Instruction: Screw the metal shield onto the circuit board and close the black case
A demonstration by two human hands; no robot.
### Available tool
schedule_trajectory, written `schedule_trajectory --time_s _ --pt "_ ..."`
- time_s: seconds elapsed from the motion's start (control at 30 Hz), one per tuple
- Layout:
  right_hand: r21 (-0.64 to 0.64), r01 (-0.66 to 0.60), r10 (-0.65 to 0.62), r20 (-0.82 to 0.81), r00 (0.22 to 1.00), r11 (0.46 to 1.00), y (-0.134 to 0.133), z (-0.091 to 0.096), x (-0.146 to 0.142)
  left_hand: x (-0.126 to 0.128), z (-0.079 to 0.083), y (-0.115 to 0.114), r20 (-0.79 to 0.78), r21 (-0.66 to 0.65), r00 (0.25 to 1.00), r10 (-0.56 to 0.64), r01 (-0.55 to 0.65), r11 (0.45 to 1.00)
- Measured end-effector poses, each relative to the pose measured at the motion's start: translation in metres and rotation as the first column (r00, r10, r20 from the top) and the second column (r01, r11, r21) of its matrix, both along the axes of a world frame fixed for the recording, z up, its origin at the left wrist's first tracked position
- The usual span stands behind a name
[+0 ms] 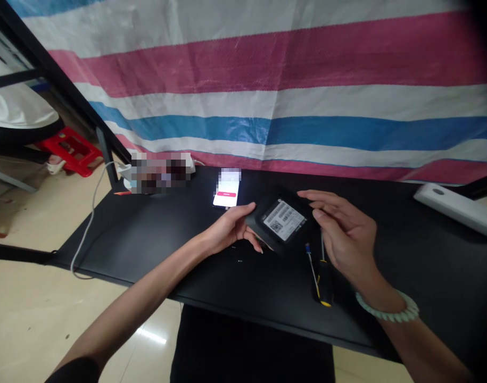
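My left hand [237, 226] grips a flat black electronic device [259, 227] by its left side, thumb on top and fingers underneath. A white printed label [285, 219] with a QR code and a barcode faces up from it. Beside the device's right edge is my right hand [345, 229], fingers loosely stretched out and slightly bent. Whether its fingertips touch the dark edge I cannot tell. Below lie a screwdriver [325, 284] with a black and yellow handle and a thin shaft with a blue tip [307, 248]. Tiny screws [240, 261] rest on the black table [147, 239].
A lit phone [227, 189] lies behind my left hand. At the back left are a white power strip [187, 162], partly blurred out, and a cable [93, 205] hanging over the edge. A long white device [454, 210] sits at right. Striped sheeting [267, 127] stands behind; a seated person [19, 101] is at left.
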State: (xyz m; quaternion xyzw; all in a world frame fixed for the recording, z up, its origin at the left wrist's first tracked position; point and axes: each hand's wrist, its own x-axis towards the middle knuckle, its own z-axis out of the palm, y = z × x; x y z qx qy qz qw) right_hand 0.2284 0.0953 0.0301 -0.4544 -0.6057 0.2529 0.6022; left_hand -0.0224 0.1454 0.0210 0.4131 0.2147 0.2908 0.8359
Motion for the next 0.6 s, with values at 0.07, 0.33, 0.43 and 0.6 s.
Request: schedule_trajectory --time_s 0.07,0.33,0.43,0.6 --pt "-0.021 0.015 -0.015 -0.005 1.0 1.0 0.0001 -0.0009 -0.0004 -0.0005 0.0006 -0.0012 0.034 -0.016 0.999 -0.037 0.037 0.999" --pt "-0.107 -0.07 0.063 -0.066 0.996 0.992 -0.0006 -0.0009 -0.0028 -0.0004 -0.0055 -0.003 0.112 -0.172 0.984 -0.136 0.154 0.973" --pt "-0.152 -0.132 0.124 -0.061 0.99 0.98 -0.0014 -0.0006 -0.0022 -0.0017 -0.0057 -0.0025 0.099 -0.276 0.98 -0.174 0.195 0.941" --pt "-0.191 -0.19 0.179 -0.075 0.981 0.963 -0.0041 -0.0017 -0.0033 -0.0007 -0.0085 -0.0053 0.095 -0.364 0.994 -0.063 0.093 0.927"
